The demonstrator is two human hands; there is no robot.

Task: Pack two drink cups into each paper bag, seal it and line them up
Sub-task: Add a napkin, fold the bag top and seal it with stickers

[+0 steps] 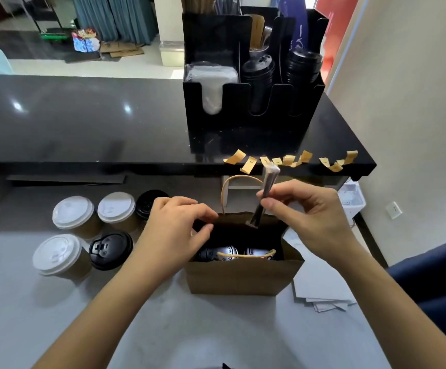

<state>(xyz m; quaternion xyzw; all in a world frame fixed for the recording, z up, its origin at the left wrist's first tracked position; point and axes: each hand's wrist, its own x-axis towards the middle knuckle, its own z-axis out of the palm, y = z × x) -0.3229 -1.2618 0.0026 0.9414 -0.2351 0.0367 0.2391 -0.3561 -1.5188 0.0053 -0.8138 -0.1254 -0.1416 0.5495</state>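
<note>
A: On the grey counter, centre right: one brown paper bag (243, 278), upright, mouth open. Two drink cups (232, 253) stand inside, side by side, black lids visible below the near handle.

B: Left hand (175, 230)?

A: Fingers curled over the left part of the bag's far rim, pinching the paper edge there and holding the mouth apart.

B: Right hand (305, 211)?

A: Above the bag. Thumb and fingertips pinch wrapped straws (265, 193), dark, in clear film. The bundle is tilted, lower end dipping just inside the bag's opening at the far wall, upper end pointing up toward the black shelf (83, 123).

B: Remaining stock?

A: Left of the bag, five lidded cups on the counter: three with white lids (73, 212), two with black lids (110, 249), grouped close together, apart from the bag.

B: Sealing material?

A: A row of tan stickers (248, 164) hangs off the shelf's front edge, right above the bag. Behind them sits a black organiser (253, 83) with stacked lids.

B: Anything else?

A: Flat grey sheets (323, 291) lie right of the bag.
</note>
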